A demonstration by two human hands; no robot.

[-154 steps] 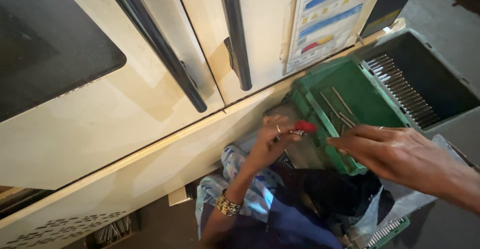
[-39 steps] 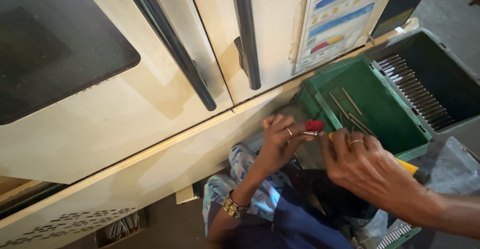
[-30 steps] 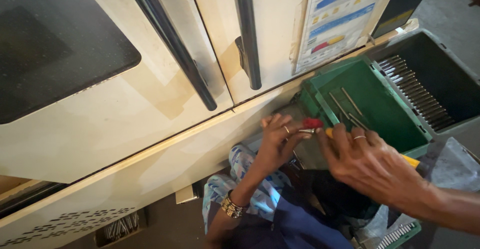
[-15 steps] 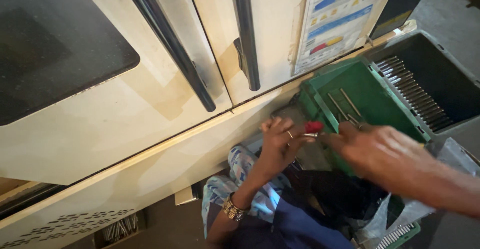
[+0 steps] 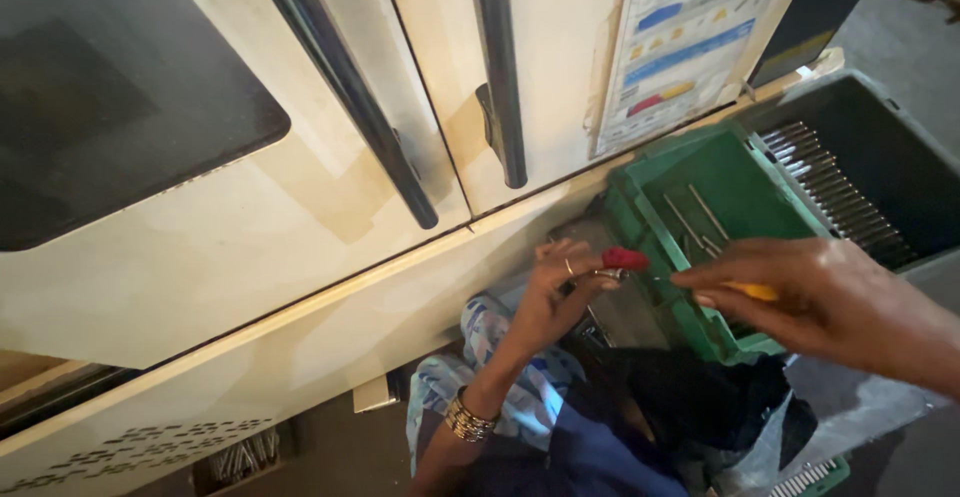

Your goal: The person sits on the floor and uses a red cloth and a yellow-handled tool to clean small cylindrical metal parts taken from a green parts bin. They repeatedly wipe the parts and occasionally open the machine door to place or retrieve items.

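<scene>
**Red-Tipped Piece Pinched Beside Green Crate**

Seen from above, against a cream machine cabinet (image 5: 300,247) with two black bar handles (image 5: 345,87).

Left hand (image 5: 560,292), ringed, bangles at the wrist, raised with fingers curled and fingertips pinching a small metal piece with a red plastic tip (image 5: 622,259). Red tip just beside the near corner of the green plastic crate (image 5: 740,182), above the lap.

Right hand (image 5: 810,292) reaching in from the right, fingers drawn together around a slim yellow-handled tool (image 5: 750,290), fingertips close to the red tip but apart from it. Whether the tool's end meets the piece: cannot tell.

Inside the green crate, a few thin metal rods (image 5: 700,222). Beyond it, a dark grey bin (image 5: 880,157) with a row of metal pins along its floor. Below the hands, patterned blue-and-white cloth (image 5: 510,397) and dark fabric over the knees.
</scene>
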